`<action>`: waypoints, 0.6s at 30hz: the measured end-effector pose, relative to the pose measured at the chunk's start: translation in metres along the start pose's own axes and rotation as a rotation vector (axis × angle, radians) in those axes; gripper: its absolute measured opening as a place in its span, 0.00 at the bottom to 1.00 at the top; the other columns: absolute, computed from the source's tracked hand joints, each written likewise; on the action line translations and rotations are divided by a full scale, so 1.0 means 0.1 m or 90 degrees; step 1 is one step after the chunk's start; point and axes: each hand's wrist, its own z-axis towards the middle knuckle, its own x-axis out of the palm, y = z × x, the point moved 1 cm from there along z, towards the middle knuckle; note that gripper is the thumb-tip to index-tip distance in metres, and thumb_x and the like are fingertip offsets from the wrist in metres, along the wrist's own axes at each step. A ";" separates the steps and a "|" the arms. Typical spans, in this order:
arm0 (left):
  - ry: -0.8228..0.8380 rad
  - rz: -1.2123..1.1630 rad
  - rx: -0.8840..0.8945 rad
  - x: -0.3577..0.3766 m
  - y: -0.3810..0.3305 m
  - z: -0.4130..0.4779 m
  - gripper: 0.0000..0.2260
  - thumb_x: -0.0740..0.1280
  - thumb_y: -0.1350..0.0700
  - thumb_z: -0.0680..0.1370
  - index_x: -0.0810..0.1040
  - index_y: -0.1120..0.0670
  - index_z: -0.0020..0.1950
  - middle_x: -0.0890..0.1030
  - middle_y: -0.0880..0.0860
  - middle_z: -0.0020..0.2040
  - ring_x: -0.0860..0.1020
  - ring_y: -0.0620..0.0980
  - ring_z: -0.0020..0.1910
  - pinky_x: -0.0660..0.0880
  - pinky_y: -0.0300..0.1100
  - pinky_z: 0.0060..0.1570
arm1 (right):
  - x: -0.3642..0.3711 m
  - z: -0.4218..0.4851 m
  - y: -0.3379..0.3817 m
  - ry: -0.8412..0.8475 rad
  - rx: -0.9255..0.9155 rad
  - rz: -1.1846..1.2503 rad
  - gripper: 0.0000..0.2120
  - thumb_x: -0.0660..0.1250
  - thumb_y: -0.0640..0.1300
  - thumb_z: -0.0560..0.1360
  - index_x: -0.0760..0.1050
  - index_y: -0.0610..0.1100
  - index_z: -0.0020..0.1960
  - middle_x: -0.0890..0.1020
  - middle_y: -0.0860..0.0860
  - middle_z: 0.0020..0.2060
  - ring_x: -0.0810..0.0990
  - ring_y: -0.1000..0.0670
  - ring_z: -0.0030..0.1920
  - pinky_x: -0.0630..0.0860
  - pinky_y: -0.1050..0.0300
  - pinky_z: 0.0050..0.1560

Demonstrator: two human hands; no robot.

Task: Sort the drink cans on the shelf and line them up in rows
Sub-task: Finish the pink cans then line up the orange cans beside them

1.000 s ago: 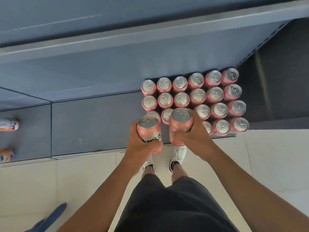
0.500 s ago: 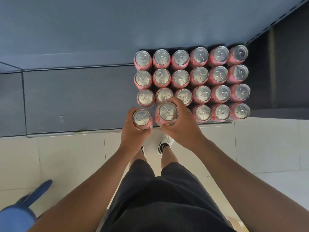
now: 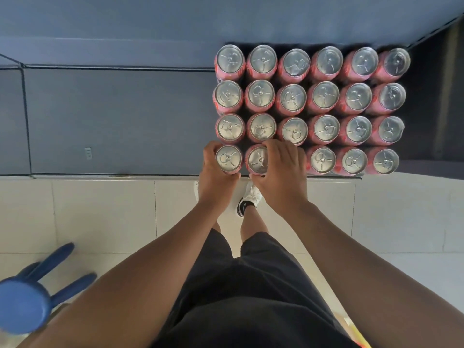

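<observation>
Grey-blue metal shelf [image 3: 113,121] runs low across the upper half of the view, above a pale tiled floor [image 3: 100,214]. Pink drink cans [image 3: 324,96] with silver tops stand upright on its right part in tidy rows of six, packed close together. At the near edge, the person's left hand [image 3: 216,182] curls round the leftmost front can [image 3: 228,159]. The right hand [image 3: 281,177] wraps the second front can [image 3: 257,160] just beside it, its back covering the next place in that row, so what stands there cannot be told. Three more cans finish the front row to the right. A blue stool [image 3: 22,305] sits at lower left
</observation>
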 end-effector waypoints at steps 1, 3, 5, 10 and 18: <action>-0.002 -0.006 -0.003 0.03 0.02 0.01 0.29 0.75 0.61 0.69 0.65 0.42 0.61 0.78 0.44 0.54 0.79 0.42 0.50 0.74 0.32 0.41 | 0.03 0.00 0.00 0.002 0.005 -0.021 0.30 0.79 0.50 0.64 0.73 0.44 0.61 0.79 0.49 0.54 0.74 0.44 0.59 0.62 0.48 0.64; -0.011 -0.023 0.000 0.07 0.07 0.03 0.28 0.75 0.61 0.70 0.65 0.44 0.61 0.79 0.45 0.54 0.79 0.43 0.50 0.75 0.33 0.42 | 0.08 0.00 -0.01 -0.004 0.014 -0.066 0.30 0.78 0.52 0.64 0.73 0.45 0.62 0.78 0.49 0.55 0.73 0.43 0.59 0.59 0.47 0.63; -0.022 -0.041 0.010 0.11 0.10 0.04 0.28 0.76 0.61 0.69 0.65 0.46 0.61 0.78 0.47 0.53 0.79 0.44 0.50 0.74 0.29 0.41 | 0.11 -0.02 -0.01 -0.020 0.017 -0.099 0.31 0.79 0.52 0.63 0.74 0.45 0.62 0.78 0.47 0.55 0.74 0.42 0.59 0.58 0.46 0.63; -0.021 -0.062 0.041 0.12 0.13 0.03 0.28 0.77 0.61 0.68 0.66 0.49 0.61 0.75 0.45 0.52 0.77 0.42 0.51 0.73 0.27 0.44 | 0.14 -0.02 -0.02 -0.032 0.015 -0.129 0.31 0.79 0.55 0.62 0.73 0.45 0.61 0.77 0.47 0.53 0.73 0.42 0.57 0.58 0.46 0.63; 0.027 -0.041 0.042 0.01 0.12 0.03 0.35 0.81 0.53 0.65 0.64 0.46 0.66 0.74 0.46 0.60 0.75 0.43 0.57 0.71 0.26 0.47 | 0.02 -0.03 0.01 0.025 0.025 -0.139 0.31 0.77 0.56 0.64 0.73 0.47 0.62 0.75 0.46 0.58 0.71 0.41 0.60 0.59 0.45 0.63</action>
